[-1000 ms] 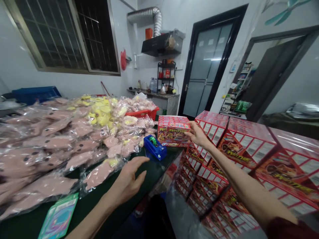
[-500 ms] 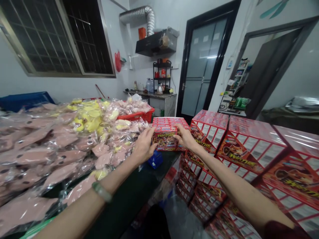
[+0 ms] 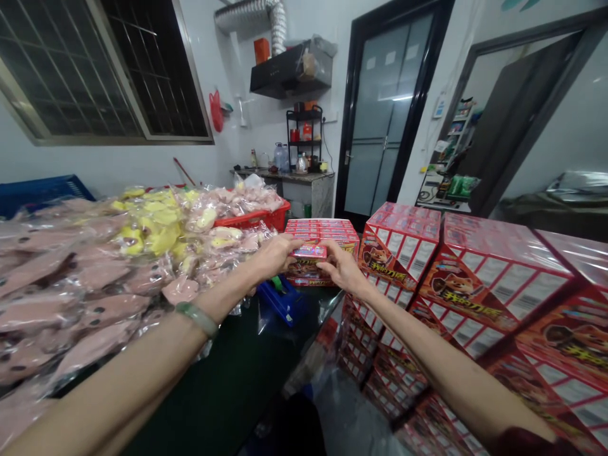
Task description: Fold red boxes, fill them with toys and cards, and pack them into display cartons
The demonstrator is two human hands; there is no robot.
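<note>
Both hands meet at the far edge of the bench, gripping one small red box (image 3: 310,252) between them. The left hand (image 3: 273,253) curls its fingers over the box's left end and top, while the right hand (image 3: 342,269) closes on the right end, thumb on top. The box is held just in front of a low stack of matching red boxes (image 3: 327,229) standing on the bench; whether it touches that stack cannot be told. A green bracelet (image 3: 197,316) sits on the left wrist. Below the hands a blue tape dispenser (image 3: 280,297) lies on the dark green bench (image 3: 223,392). To the left the bench is heaped with bagged pink soft toys (image 3: 90,291) and yellow ones (image 3: 152,228), with a red basket (image 3: 259,218) behind them. To the right rise shrink-wrapped blocks of red cartons (image 3: 475,278). The room has white walls, a barred dark window (image 3: 95,69), a frosted glass door (image 3: 380,114) and a black extractor hood (image 3: 285,73) with a silver duct (image 3: 266,16).
</note>
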